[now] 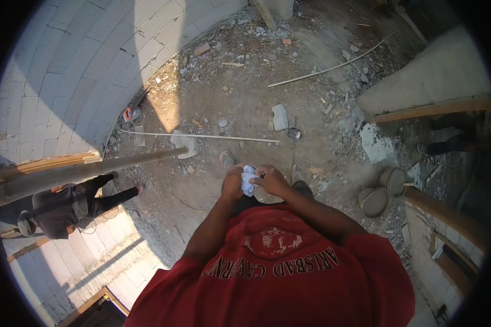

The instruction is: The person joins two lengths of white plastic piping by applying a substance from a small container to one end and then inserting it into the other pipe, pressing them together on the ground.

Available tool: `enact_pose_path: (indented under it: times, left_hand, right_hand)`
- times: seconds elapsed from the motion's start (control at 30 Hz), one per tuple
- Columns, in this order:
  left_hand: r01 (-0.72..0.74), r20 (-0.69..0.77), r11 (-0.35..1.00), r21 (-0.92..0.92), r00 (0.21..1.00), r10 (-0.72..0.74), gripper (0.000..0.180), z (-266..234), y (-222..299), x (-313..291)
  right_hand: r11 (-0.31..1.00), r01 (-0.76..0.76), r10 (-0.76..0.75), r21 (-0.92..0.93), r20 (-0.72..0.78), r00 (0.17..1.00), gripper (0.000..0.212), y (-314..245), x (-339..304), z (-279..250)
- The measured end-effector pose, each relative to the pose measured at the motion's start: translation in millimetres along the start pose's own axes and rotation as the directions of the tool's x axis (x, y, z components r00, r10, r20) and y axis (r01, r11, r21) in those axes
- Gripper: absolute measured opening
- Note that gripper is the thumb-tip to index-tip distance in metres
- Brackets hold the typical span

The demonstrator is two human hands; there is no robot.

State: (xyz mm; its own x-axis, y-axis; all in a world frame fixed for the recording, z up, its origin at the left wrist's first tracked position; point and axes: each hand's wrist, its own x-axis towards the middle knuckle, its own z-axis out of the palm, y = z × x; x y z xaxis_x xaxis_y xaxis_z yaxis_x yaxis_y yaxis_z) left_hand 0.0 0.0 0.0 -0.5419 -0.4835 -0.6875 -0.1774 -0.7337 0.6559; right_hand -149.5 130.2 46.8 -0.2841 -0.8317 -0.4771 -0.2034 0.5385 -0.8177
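Observation:
A crumpled white piece of what looks like cloth (248, 182) is held in front of my waist, between both hands. My left hand (233, 183) grips its left side with the fingers closed. From the other side my right hand (274, 182) pinches it, and a small dark spot I cannot make out shows by those fingers. The fingers cover part of the white piece. My shoes stand on the dirt just beyond the hands.
A long pale strip (213, 136) lies ahead, near a white block (280, 117). A thick pole (93, 169) slants in from the left, by a person in dark clothes (71, 207). Buckets (373, 201) stand at right; another person's dark-clothed legs (447, 144) show farther right. Rubble litters the ground.

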Motion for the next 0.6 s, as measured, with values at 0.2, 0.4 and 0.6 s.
enact_pose_path:
  times: [0.2,0.4,0.6]
  left_hand:
    - [0.563,0.241,0.81,-0.166,0.819,-0.52,0.042,-50,102,87]
    - [0.464,0.247,0.805,0.37,0.786,-0.567,0.051,-88,120,89]
    - [0.209,0.143,0.647,0.733,0.883,-0.447,0.04,-120,110,152]
  right_hand:
    - [0.847,-0.242,0.386,0.473,-0.235,0.892,0.039,-12,103,63]
    - [0.443,-0.28,0.638,0.852,-0.081,0.766,0.031,-22,130,128]
    - [0.534,-0.087,0.736,0.841,-0.411,0.538,0.033,16,148,157]
